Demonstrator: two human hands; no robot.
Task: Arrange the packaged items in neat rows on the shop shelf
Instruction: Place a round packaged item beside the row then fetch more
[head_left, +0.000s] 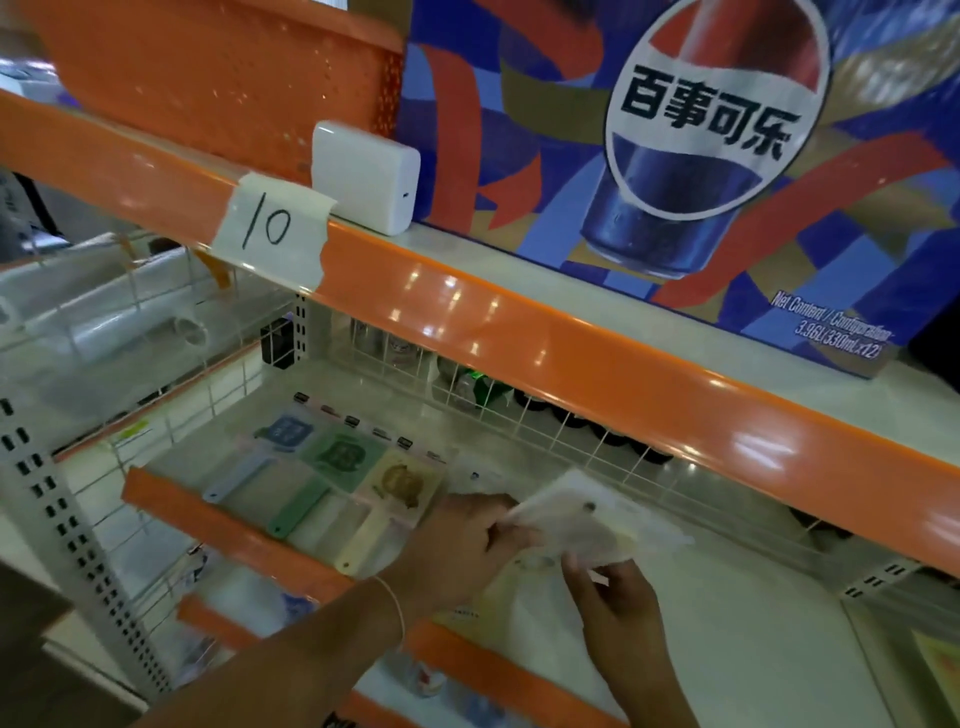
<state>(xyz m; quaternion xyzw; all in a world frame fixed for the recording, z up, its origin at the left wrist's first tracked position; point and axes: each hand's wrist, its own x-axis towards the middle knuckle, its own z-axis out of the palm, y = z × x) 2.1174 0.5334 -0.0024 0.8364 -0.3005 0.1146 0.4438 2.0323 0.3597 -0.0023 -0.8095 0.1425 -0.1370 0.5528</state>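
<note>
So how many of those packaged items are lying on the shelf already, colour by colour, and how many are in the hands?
Blue packet: 1
Green packet: 1
Yellow packet: 1
Pale packet, held in both hands: 1
Total: 4

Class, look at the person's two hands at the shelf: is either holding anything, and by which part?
Both hold one clear packaged item: the left hand pinches its left edge, the right hand grips its lower edge.

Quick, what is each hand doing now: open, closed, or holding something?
Left hand: grip closed on the left edge of the white packet.
Right hand: grip closed on the same packet, from its lower edge.
</note>
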